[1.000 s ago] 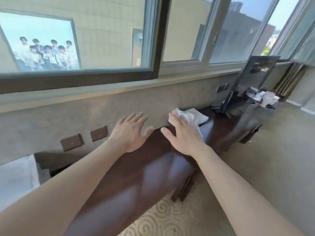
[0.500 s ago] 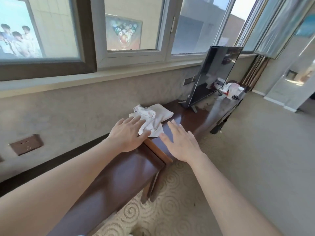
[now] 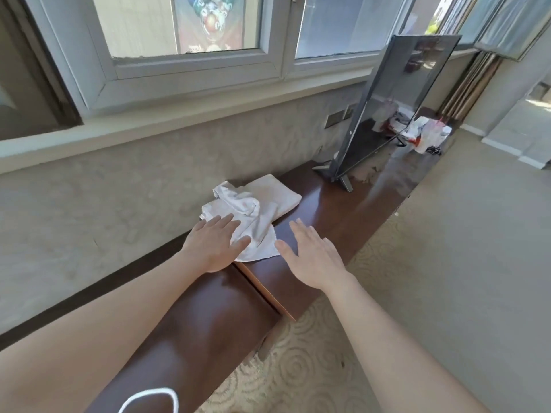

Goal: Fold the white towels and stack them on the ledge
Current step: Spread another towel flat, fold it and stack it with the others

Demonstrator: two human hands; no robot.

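A crumpled white towel [image 3: 253, 222] lies on the dark wooden ledge [image 3: 322, 204] under the window. Partly beneath it, farther back, lies a folded white towel [image 3: 278, 192]. My left hand [image 3: 216, 244] is flat with straight fingers over the near left corner of the crumpled towel. To the right of the towel's edge my right hand [image 3: 311, 253] hovers above the bare wood, fingers spread, holding nothing.
A tilted flat screen [image 3: 387, 105] stands on the ledge beyond the towels. Behind it are plastic bags and cups [image 3: 423, 132]. A patterned carpet [image 3: 298, 368] lies below the ledge. The window sill [image 3: 179, 114] runs along the wall above.
The view has swung right and closer to the towels. Both hands moved forward; my left hand now lies on the crumpled towel's corner, my right hand beside it.
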